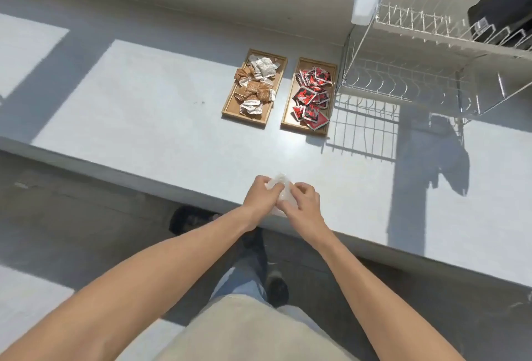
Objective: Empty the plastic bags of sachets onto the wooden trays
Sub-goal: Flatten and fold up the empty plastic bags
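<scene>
At the counter's near edge, low in the frame, the left hand [260, 192] and right hand [302, 200] are both pinching a crumpled clear plastic bag [280, 187], fingers curled shut around it. Farther back, mid-frame, two wooden trays are sitting side by side: the left tray [230, 104] is holding brown and white sachets [257, 84], the right tray [288, 120] red and black sachets [312, 95]. Print on them is too small to read. Beyond, upper right, a wire dish rack [403, 72] is standing.

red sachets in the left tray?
No. The red sachets fill the right tray; the left tray holds brown and white sachets.
</scene>
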